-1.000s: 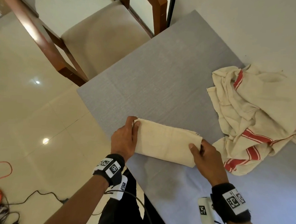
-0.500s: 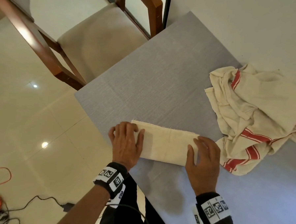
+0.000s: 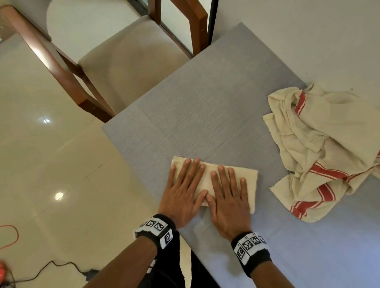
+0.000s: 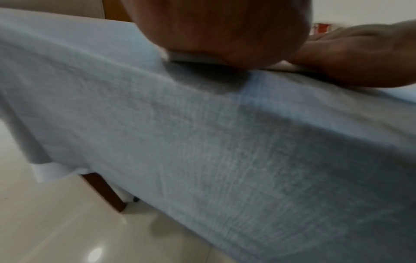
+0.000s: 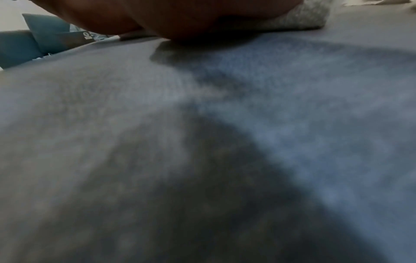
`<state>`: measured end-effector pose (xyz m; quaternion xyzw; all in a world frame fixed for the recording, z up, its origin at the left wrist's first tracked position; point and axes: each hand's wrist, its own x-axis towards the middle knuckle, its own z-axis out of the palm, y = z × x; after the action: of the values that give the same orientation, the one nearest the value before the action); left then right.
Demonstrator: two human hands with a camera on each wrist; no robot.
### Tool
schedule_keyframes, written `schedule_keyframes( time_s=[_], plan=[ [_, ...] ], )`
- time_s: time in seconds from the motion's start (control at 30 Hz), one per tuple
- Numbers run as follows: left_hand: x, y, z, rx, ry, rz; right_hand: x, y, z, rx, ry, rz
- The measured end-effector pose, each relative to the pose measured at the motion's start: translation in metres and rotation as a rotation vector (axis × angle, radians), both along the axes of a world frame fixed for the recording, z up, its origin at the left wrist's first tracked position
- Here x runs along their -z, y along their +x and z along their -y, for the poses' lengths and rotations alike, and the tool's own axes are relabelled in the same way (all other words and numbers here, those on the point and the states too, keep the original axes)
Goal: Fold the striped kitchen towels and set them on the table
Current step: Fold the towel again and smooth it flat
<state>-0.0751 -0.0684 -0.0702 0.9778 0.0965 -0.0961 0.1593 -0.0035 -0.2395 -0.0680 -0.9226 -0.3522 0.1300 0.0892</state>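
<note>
Nearest me, my left hand [image 3: 183,195] and right hand [image 3: 227,203] lie flat side by side, fingers straight, pressing the folded cream cotton towel [image 3: 247,183] onto the grey cloth-covered table [image 3: 208,114] near its front edge; neither grasps anything. It's soft, light, limp cloth, so I'd lift it by the folded ends. Farther right sits the crumpled cream towel with red stripes [image 3: 329,149], unfolded.

Glossy cream tiled floor [image 3: 30,157], wooden chair [image 3: 132,59] with beige seat, pale wall [image 3: 311,29]
</note>
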Motion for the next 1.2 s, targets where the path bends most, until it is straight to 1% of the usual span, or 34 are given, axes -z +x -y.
schedule_keyframes(
  time_s=[0.1,0.2,0.27,0.33,0.4,0.47,0.5,0.57,0.63,0.7,0.8,0.87,0.93,1.0,1.07,1.13,1.2],
  plan=[
    [0.003,-0.001,-0.024,-0.090,0.003,-0.021,-0.002,0.005,0.003,0.092,-0.045,0.056],
    [0.003,-0.003,-0.038,-0.073,0.006,-0.046,-0.008,0.016,0.011,0.217,-0.060,0.080],
    [0.002,-0.005,-0.040,-0.066,-0.004,-0.054,-0.010,0.020,0.018,0.259,-0.018,0.038],
    [0.000,-0.005,-0.035,-0.083,0.005,-0.051,-0.013,0.022,0.026,0.306,0.085,-0.024],
    [-0.007,-0.006,-0.029,-0.123,0.015,-0.035,-0.024,0.023,0.032,0.454,0.239,-0.123],
    [-0.016,-0.012,-0.020,-0.139,0.027,0.002,-0.042,0.023,0.036,0.681,0.361,-0.245],
    [-0.020,-0.018,-0.013,-0.117,0.024,0.017,-0.050,0.022,0.037,0.802,0.396,-0.326],
    [-0.027,-0.032,0.007,-0.018,-0.014,0.023,-0.061,0.021,0.037,1.022,0.447,-0.548],
    [-0.027,-0.046,0.031,0.111,-0.040,0.018,-0.062,0.028,0.036,1.210,0.586,-0.779],
    [-0.023,-0.055,0.052,0.184,-0.054,0.012,-0.059,0.040,0.036,1.319,0.692,-0.917],
    [-0.020,-0.061,0.071,0.153,-0.071,-0.015,-0.061,0.055,0.036,1.275,0.681,-1.034],
    [-0.022,-0.059,0.080,0.096,-0.101,-0.019,-0.064,0.060,0.042,1.230,0.636,-1.059],
    [-0.024,-0.055,0.090,0.056,-0.137,-0.014,-0.073,0.062,0.053,1.204,0.590,-1.060],
    [-0.024,-0.053,0.099,0.025,-0.176,-0.009,-0.087,0.059,0.064,1.192,0.600,-1.068],
    [-0.023,-0.050,0.105,-0.020,-0.209,0.002,-0.102,0.053,0.068,1.169,0.624,-1.031],
    [-0.019,-0.048,0.107,-0.055,-0.233,0.020,-0.118,0.046,0.062,1.115,0.642,-0.978],
    [-0.016,-0.047,0.105,-0.064,-0.247,0.028,-0.130,0.038,0.044,1.051,0.668,-0.956]
  ],
)
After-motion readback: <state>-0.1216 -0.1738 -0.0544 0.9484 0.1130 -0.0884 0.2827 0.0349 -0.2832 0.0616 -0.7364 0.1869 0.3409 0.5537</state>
